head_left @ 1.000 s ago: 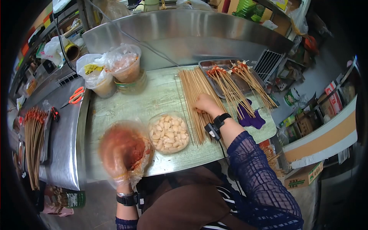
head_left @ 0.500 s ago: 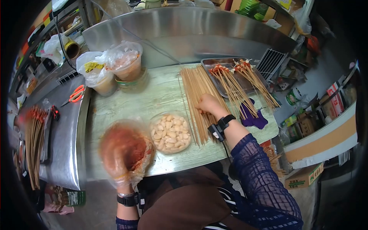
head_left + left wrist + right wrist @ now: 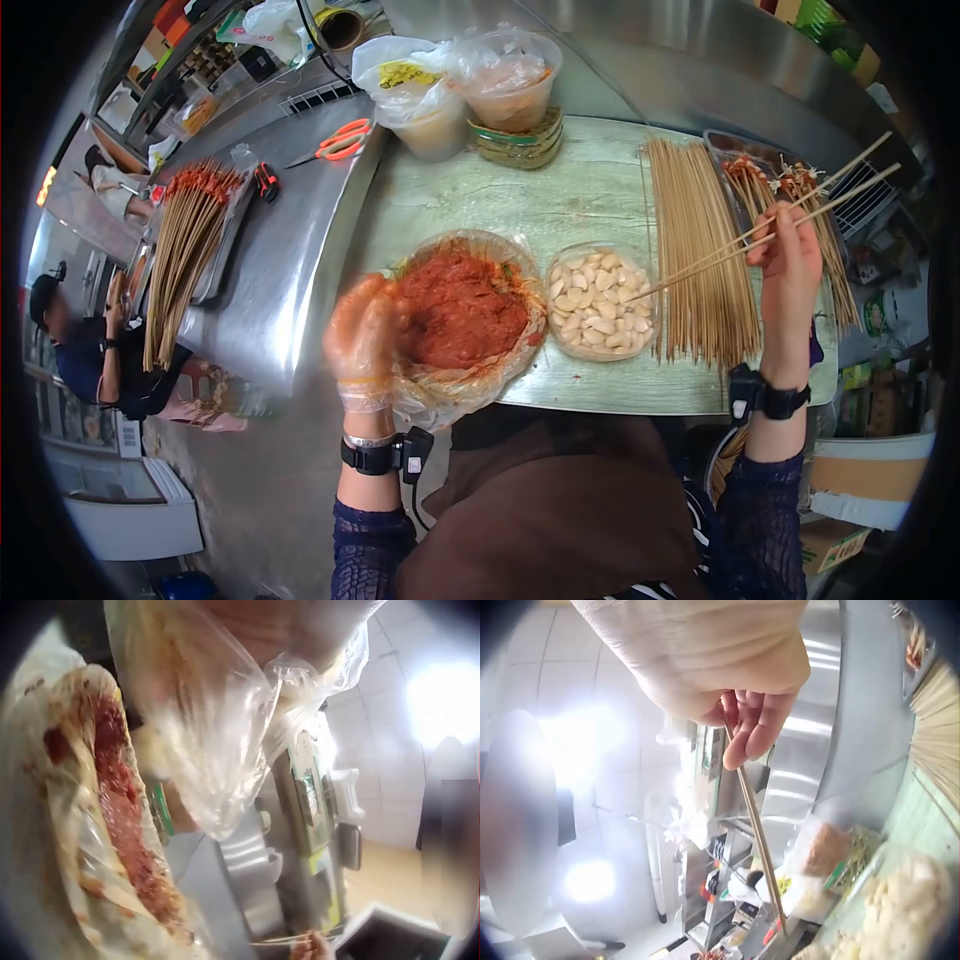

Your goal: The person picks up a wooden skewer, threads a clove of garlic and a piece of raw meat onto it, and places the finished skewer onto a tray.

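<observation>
Two thin bamboo skewers (image 3: 715, 262) are pinched in my bare right hand (image 3: 785, 265), raised over the right side of the board; their lower ends reach over the tub of peeled garlic cloves (image 3: 603, 303). The skewers (image 3: 759, 832) slant down from the fingertips in the right wrist view. My left hand (image 3: 365, 335), in a clear plastic glove (image 3: 217, 742), is at the left rim of a plastic-lined bowl of red minced mixture (image 3: 465, 305). Its fingers look bent, and I cannot tell whether they hold any mixture.
Loose skewers (image 3: 700, 250) lie beside the garlic, with a tray of loaded skewers (image 3: 745, 180) behind. Bagged tubs (image 3: 425, 110) stand at the back. Left, on the metal counter (image 3: 300, 220), are orange-handled scissors (image 3: 343, 140) and more loaded skewers (image 3: 190, 250). Another person (image 3: 85, 330) is far left.
My right hand has lifted off the loose skewers with two of them. The left hand, earlier blurred over the red mixture, has moved to the bowl's left rim. The head view has turned left.
</observation>
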Motion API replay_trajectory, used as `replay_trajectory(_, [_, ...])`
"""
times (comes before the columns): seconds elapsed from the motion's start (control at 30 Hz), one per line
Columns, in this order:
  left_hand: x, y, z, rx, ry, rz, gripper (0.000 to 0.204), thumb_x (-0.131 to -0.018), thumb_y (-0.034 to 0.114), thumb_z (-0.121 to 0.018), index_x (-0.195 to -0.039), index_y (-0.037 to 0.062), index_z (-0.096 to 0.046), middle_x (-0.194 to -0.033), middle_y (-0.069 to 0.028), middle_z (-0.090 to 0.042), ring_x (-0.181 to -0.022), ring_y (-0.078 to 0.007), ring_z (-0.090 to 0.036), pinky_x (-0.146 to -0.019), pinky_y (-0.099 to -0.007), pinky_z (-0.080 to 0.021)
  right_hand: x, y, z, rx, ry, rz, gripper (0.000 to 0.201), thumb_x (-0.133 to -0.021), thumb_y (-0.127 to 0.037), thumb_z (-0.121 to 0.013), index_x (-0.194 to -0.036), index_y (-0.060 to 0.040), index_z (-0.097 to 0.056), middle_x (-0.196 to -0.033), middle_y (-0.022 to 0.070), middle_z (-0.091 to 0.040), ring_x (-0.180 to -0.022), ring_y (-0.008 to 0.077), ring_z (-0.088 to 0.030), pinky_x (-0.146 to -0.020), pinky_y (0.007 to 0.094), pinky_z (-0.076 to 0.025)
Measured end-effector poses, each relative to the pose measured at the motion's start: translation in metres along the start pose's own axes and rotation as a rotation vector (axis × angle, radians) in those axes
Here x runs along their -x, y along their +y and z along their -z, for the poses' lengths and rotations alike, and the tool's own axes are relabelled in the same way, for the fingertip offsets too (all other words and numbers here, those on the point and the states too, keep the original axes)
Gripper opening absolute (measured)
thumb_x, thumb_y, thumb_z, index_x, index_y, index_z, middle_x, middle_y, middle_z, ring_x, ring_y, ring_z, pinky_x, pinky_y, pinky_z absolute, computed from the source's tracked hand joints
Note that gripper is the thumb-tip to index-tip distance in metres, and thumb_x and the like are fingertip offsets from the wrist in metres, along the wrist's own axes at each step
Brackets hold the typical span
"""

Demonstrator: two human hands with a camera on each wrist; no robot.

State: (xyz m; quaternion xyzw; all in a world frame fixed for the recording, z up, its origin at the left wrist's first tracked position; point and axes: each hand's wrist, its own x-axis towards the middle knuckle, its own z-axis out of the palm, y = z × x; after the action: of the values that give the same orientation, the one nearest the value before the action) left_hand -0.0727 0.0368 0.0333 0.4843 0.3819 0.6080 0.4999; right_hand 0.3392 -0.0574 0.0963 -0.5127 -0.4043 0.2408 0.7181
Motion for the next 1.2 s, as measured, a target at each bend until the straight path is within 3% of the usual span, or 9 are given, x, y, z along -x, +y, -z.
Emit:
replay_trajectory(0.07, [-0.001, 0.001, 0.006, -0.286, 0.02, -0.052, 0.019, -0.084, -0.001, -0.061, -0.102, -0.006, -0.062, -0.098, -0.0138, -0.065, -0.089, -0.0195, -0.063, -0.079, -0.0324, -0.051, 0.023, 0.002, -0.022, 0.064, 0.039, 0.013, 0.016, -0.096, -0.018, -0.049, -0.097, -0.0034, -0.054, -0.081, 0.0034, -0.057, -0.061, 0.0069, -0.055, -0.056, 0.0176, -0.046])
replay_trajectory(0.2, [0.006, 0.005, 0.012, -0.573, -0.223, -0.164, 0.008, -0.077, -0.003, -0.066, -0.085, -0.0039, -0.065, -0.089, -0.0106, -0.065, -0.08, -0.0192, -0.061, -0.074, -0.0296, -0.05, 0.055, 0.02, -0.049, 0.051, -0.08, 0.04, 0.012, -0.094, -0.011, -0.051, -0.097, 0.0003, -0.053, -0.083, 0.0065, -0.057, -0.066, 0.0103, -0.058, -0.059, 0.0204, -0.048])
replay_trajectory(0.43, [0.023, 0.017, -0.02, -1.121, -0.627, -0.389, 0.015, -0.067, 0.008, -0.073, -0.08, 0.0043, -0.066, -0.076, -0.0111, -0.063, -0.075, -0.0286, -0.06, -0.068, -0.0365, -0.048, 0.085, 0.028, -0.052, 0.139, -0.282, -0.13, 0.011, -0.094, -0.006, -0.048, -0.099, 0.0027, -0.054, -0.083, 0.0077, -0.059, -0.066, 0.0099, -0.06, -0.061, 0.0213, -0.051])
replay_trajectory(0.57, [0.025, 0.002, -0.03, -1.33, -0.564, -0.576, 0.016, -0.063, 0.011, -0.072, -0.075, 0.0059, -0.063, -0.07, -0.0098, -0.054, -0.067, -0.0302, -0.055, -0.059, -0.0417, -0.045, 0.088, 0.028, -0.048, 0.133, -0.269, -0.159, 0.01, -0.093, -0.004, -0.048, -0.099, 0.0023, -0.054, -0.082, 0.0068, -0.059, -0.067, 0.0085, -0.059, -0.062, 0.0213, -0.051])
replay_trajectory(0.77, [0.018, 0.004, -0.034, -1.476, -0.553, -0.471, 0.013, -0.068, 0.009, -0.069, -0.08, 0.0065, -0.065, -0.075, -0.0151, -0.059, -0.065, -0.0325, -0.056, -0.06, -0.0406, -0.046, 0.091, 0.024, -0.048, 0.126, -0.284, -0.147, 0.012, -0.094, -0.006, -0.048, -0.101, 0.0017, -0.054, -0.08, 0.0076, -0.059, -0.068, 0.0093, -0.059, -0.063, 0.0211, -0.05])
replay_trajectory(0.87, [0.003, -0.01, -0.014, -1.136, -0.416, -0.363, 0.003, -0.076, 0.006, -0.064, -0.079, 0.0045, -0.065, -0.076, -0.0145, -0.062, -0.061, -0.0246, -0.058, -0.057, -0.0343, -0.047, 0.093, 0.025, -0.047, 0.071, -0.21, -0.132, 0.013, -0.094, -0.008, -0.048, -0.102, 0.0016, -0.053, -0.08, 0.0078, -0.059, -0.067, 0.0104, -0.059, -0.062, 0.0216, -0.05])
replay_trajectory(0.9, [-0.003, -0.011, -0.01, -0.98, -0.381, -0.321, 0.006, -0.083, 0.006, -0.059, -0.083, 0.0015, -0.063, -0.076, -0.011, -0.064, -0.061, -0.014, -0.057, -0.055, -0.0255, -0.045, 0.093, 0.023, -0.046, 0.07, -0.196, -0.131, 0.014, -0.095, -0.009, -0.048, -0.103, 0.0015, -0.053, -0.08, 0.0078, -0.059, -0.066, 0.0106, -0.059, -0.062, 0.0217, -0.05])
replay_trajectory(0.97, [-0.002, -0.003, -0.005, -0.459, -0.216, 0.209, 0.009, -0.086, 0.005, -0.056, -0.09, -0.0014, -0.061, -0.076, -0.0074, -0.063, -0.061, -0.0085, -0.053, -0.054, -0.0204, -0.043, 0.092, 0.019, -0.044, 0.062, -0.171, -0.129, 0.015, -0.095, -0.01, -0.048, -0.104, 0.0012, -0.053, -0.08, 0.0079, -0.059, -0.065, 0.0109, -0.058, -0.061, 0.0219, -0.049])
replay_trajectory(1.2, [0.001, -0.004, -0.006, -0.027, -0.199, 0.331, 0.019, -0.087, 0.008, -0.058, -0.102, -0.0051, -0.057, -0.084, -0.0139, -0.062, -0.053, -0.0093, -0.049, -0.049, -0.0196, -0.039, 0.092, 0.01, -0.044, 0.028, -0.141, -0.092, 0.014, -0.095, -0.008, -0.047, -0.105, 0.0004, -0.051, -0.08, 0.009, -0.06, -0.064, 0.0116, -0.058, -0.059, 0.0218, -0.05])
